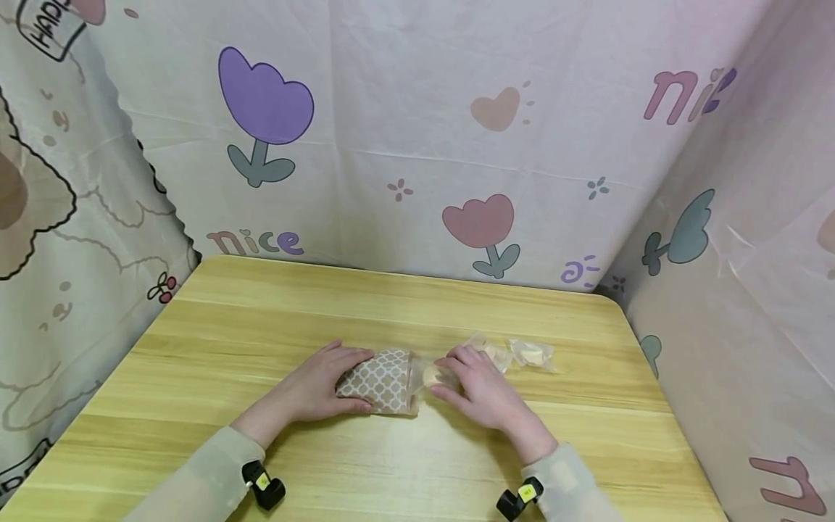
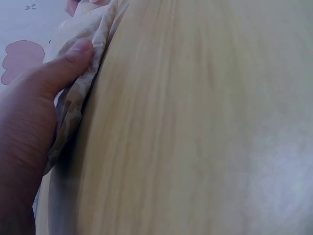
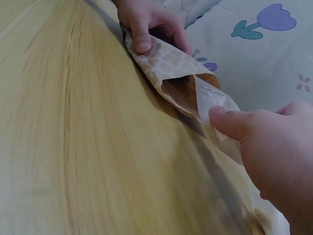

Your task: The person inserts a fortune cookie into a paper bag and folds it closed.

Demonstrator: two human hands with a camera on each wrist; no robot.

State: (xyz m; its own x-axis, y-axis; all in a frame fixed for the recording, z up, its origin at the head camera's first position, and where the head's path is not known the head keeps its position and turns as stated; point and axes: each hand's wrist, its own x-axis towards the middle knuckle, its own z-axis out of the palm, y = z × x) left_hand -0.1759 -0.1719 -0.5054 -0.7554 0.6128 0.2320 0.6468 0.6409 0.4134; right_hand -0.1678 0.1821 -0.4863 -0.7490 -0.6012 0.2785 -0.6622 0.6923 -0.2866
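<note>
A brown paper bag [image 1: 386,380] with a white lattice pattern lies on the wooden table, its mouth facing right. My left hand [image 1: 320,384] grips its closed end, thumb on the near side and fingers on the far side. At the mouth, my right hand [image 1: 485,391] holds a clear-wrapped packet [image 1: 430,375] with something pale and round inside. In the right wrist view, one end of the clear wrapper [image 3: 212,100] reaches into the bag's gaping mouth, and my thumb lies on the wrapper. My right fingers are partly hidden there. The left wrist view shows my left thumb [image 2: 73,61] pressing the bag's side.
Beyond my right hand lie two more clear-wrapped pale pieces, one [image 1: 531,354] on its own and one [image 1: 497,357] partly behind the hand. A printed cloth [image 1: 391,130] hangs behind the table [image 1: 352,471] and along both sides.
</note>
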